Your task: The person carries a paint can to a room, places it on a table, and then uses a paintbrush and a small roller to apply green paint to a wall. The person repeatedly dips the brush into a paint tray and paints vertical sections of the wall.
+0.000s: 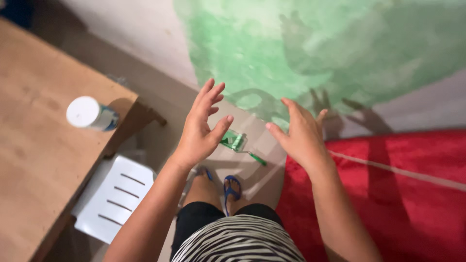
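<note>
Both forearms are cut off by the lower frame edge. The left hand [200, 127] and right hand [301, 133] are raised apart, fingers spread, nothing held. Between them, on the floor [252, 177] below, a small green paint roller [240, 143] is seen, its handle partly hidden by the left thumb. A white plastic stool [114, 196] is tucked under the wooden table [34, 160], half covered by it. Near the table's far right corner a white-lidded container [90, 113] is stood (contents cannot be told). A red cloth [388, 194] is spread on the right. The far wall [340, 43] is patchily painted green.
</note>
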